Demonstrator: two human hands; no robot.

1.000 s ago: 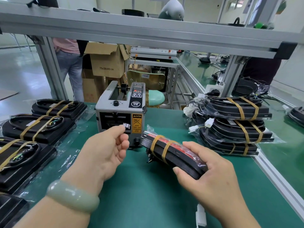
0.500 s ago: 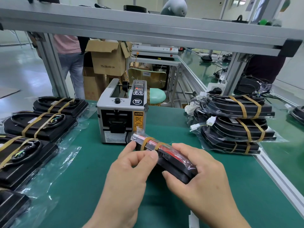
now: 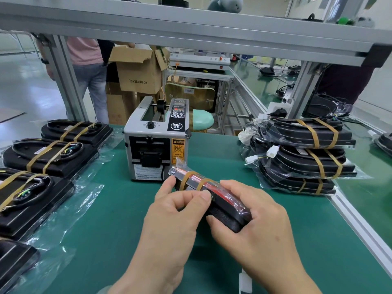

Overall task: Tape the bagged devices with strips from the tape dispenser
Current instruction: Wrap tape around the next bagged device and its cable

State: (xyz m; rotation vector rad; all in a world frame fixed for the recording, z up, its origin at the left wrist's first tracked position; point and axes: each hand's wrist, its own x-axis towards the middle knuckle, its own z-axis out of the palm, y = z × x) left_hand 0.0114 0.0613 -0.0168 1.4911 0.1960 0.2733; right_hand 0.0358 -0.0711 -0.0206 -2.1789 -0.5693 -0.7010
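Head view: left hand gone from dispenser slot, now pinching device edge. Right hand grips its near end. Device held over table, just before dispenser. Strip too small to see; likely being pressed on.

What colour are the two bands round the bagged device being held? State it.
Tan-brown bands on the black plastic-bagged device; head view shows them.
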